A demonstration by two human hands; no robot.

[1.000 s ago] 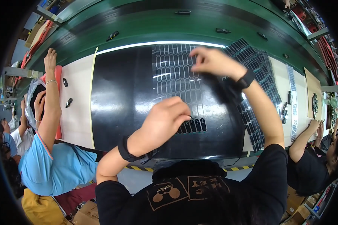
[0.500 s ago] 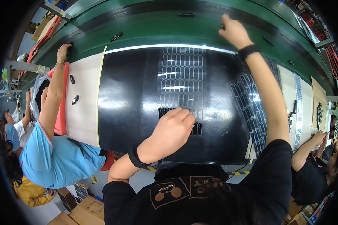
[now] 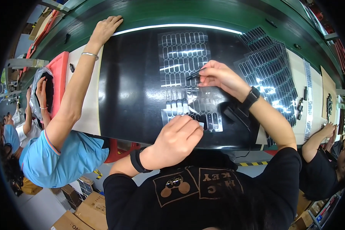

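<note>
My right hand (image 3: 220,78) pinches a small slim black device (image 3: 194,74) between thumb and fingers, above the middle of a clear sticker sheet (image 3: 180,59). That sheet lies on the black work mat (image 3: 130,84) and carries rows of oval outlines. Black oval stickers (image 3: 214,120) sit in its nearest rows. Over that near end my left hand (image 3: 180,134) is closed, fingertips bent down at the sheet. Whatever those fingers grip is hidden beneath them.
More sheets of black oval stickers (image 3: 268,73) overlap on the right. A green conveyor belt (image 3: 153,15) runs along the far side with a few black devices on it. At left, a co-worker in blue stretches an arm (image 3: 80,80) to the belt beside a red bin (image 3: 59,80).
My right hand has come back from the belt to the sheet with a black device. The left stays closed near the sheet's near end. The blue-sleeved co-worker's arm has swung right.
</note>
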